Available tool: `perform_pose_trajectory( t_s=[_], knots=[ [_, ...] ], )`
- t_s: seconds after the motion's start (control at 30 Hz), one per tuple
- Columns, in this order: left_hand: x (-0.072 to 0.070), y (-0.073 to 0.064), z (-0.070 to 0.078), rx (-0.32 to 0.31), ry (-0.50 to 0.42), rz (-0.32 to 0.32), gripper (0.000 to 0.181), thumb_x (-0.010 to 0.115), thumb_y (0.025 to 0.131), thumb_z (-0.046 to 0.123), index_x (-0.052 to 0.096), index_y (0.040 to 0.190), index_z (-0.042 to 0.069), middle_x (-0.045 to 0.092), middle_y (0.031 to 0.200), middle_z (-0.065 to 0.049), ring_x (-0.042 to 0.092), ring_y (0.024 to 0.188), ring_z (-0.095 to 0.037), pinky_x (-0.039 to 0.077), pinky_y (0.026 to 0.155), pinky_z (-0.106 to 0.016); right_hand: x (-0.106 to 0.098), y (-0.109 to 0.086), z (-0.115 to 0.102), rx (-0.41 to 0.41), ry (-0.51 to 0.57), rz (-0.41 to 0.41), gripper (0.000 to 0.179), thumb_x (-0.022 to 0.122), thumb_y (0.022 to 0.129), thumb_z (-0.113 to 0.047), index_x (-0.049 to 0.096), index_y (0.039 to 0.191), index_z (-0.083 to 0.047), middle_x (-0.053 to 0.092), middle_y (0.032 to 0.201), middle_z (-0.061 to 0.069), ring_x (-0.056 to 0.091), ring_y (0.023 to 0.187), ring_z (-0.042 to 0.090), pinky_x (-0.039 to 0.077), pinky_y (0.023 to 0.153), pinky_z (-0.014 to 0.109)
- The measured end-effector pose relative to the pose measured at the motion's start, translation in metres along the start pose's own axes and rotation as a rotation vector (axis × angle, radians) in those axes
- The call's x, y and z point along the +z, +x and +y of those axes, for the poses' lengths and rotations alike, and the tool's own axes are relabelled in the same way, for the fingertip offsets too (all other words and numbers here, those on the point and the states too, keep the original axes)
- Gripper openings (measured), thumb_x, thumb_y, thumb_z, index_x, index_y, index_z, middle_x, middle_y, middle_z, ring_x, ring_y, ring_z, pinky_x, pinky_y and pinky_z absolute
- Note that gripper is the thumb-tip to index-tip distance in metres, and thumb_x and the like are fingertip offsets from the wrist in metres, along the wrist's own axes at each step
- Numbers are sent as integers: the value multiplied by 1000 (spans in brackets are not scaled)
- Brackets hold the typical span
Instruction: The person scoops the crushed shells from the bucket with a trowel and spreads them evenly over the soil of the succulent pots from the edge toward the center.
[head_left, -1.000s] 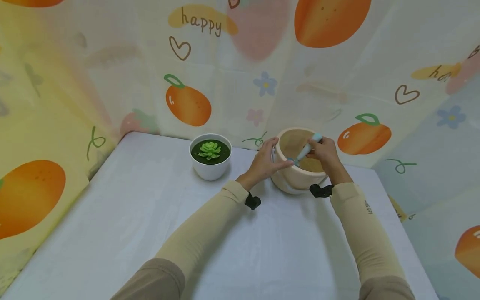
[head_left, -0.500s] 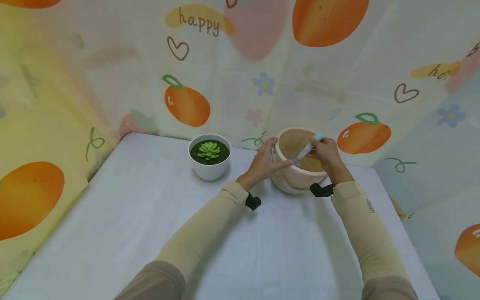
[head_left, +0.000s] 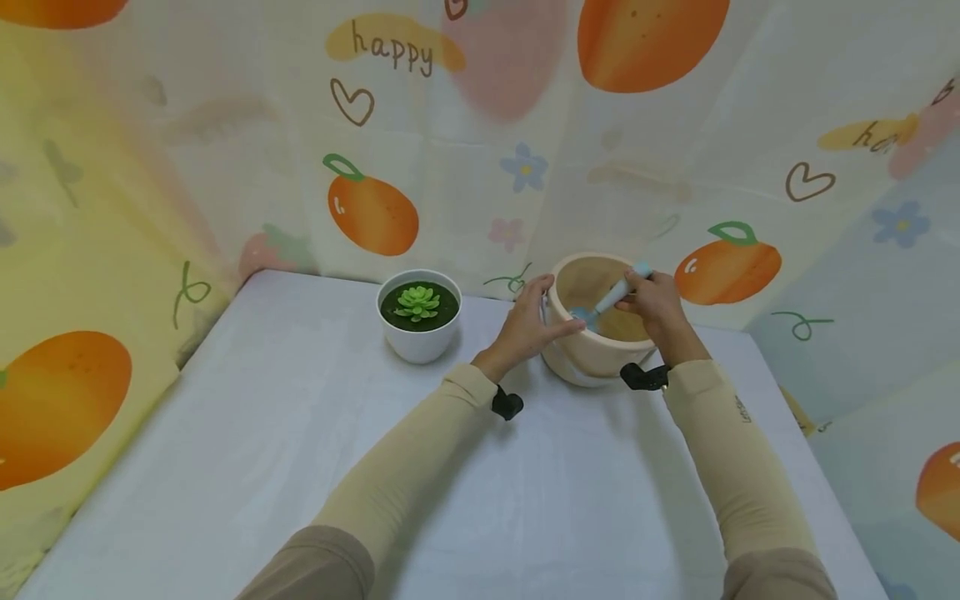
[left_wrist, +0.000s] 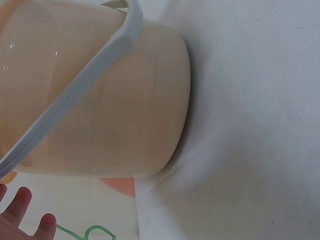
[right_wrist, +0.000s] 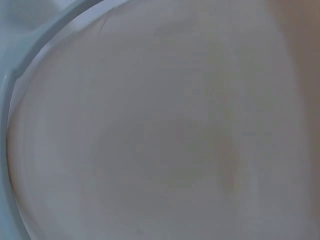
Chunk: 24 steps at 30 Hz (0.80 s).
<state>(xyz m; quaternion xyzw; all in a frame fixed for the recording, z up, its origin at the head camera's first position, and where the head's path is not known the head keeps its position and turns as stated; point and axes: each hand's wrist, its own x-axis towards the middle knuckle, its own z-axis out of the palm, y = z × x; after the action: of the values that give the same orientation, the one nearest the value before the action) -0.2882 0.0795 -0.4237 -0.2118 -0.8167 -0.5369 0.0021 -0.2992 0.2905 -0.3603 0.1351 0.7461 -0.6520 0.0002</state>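
A beige bucket (head_left: pixel 596 358) stands upright near the back edge of the table; its grey bail handle (left_wrist: pixel 75 90) hangs slanted across the side in the left wrist view. My left hand (head_left: pixel 522 325) holds the bucket's left rim, thumb along the front of the rim and fingers farther back. My right hand (head_left: pixel 656 304) grips the handle of a light-blue tool (head_left: pixel 617 294), slanted down into the bucket. Its wider blue head lies inside by the front-left rim, near the left thumb; its exact kind is unclear. The right wrist view is mostly a blurred pale surface.
A white pot (head_left: pixel 420 340) with a green succulent (head_left: pixel 417 302) stands left of the bucket. The white-covered table (head_left: pixel 247 433) meets a fruit-printed cloth backdrop (head_left: pixel 450 167) right behind the bucket and pot.
The right hand has shifted slightly up and right, and the tool's handle with it. More of the tool's blue head shows above the rim. The left hand stays on the bucket.
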Motion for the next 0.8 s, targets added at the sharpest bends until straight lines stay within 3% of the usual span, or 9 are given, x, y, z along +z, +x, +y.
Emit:
perform_pose_trajectory(
  t_s=[0.23, 0.5, 0.8],
  knots=[
    [0, 0, 1, -11, -36, 8, 94, 79, 79, 43, 29, 151, 8, 29, 158, -8, 31, 146, -25, 34, 117, -40, -4, -5, -5, 16, 88, 22, 29, 44, 103, -23, 46, 116, 2, 62, 75, -2, 65, 64, 7, 57, 63, 19],
    [0, 2, 2, 11, 21, 13, 94, 78, 80, 44, 29, 151, 6, 30, 158, -11, 31, 146, -27, 33, 117, -40, -16, -13, -21, 63, 296, 36, 19, 45, 103, -22, 44, 106, -3, 66, 69, 1, 69, 62, 9, 59, 61, 23],
    [0, 2, 1, -20, 33, 12, 96, 79, 78, 46, 30, 151, 8, 29, 159, -9, 30, 147, -26, 32, 117, -41, -32, -13, -21, 131, 492, -68, 16, 46, 101, -17, 46, 105, -1, 69, 73, 9, 73, 69, 20, 61, 65, 33]
  ],
)
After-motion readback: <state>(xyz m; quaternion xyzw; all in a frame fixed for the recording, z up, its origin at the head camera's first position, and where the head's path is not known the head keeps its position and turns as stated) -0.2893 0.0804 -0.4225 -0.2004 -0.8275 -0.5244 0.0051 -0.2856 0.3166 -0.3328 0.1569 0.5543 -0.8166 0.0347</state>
